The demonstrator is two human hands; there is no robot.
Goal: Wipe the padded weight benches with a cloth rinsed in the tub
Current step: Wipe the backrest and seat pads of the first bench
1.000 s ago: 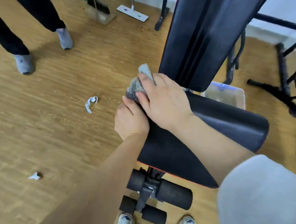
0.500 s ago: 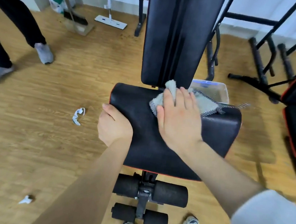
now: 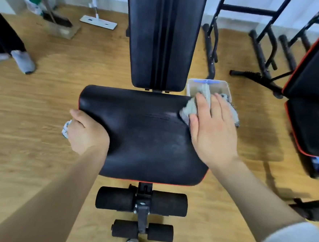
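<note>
A black padded bench seat [image 3: 144, 135] with a red edge lies in front of me, its black backrest [image 3: 160, 37] rising behind it. My right hand [image 3: 212, 130] lies flat with straight fingers on a grey cloth [image 3: 190, 109], pressing it onto the seat's far right edge. My left hand [image 3: 88, 133] grips the seat's left edge, fingers curled round it. A clear plastic tub [image 3: 226, 85] stands on the floor just beyond the cloth.
Foam leg rollers [image 3: 141, 201] sit below the seat, near my shoes. A second black bench [image 3: 312, 112] and black frames [image 3: 261, 58] stand right. A person's feet [image 3: 23, 62], a broom with dustpan [image 3: 61, 25], a flat mop [image 3: 97, 22] and paper scraps [image 3: 66, 129] lie left.
My right hand has swept the cloth from the seat's left corner across to its right edge. My left hand has stayed on the left edge. The view has shifted left.
</note>
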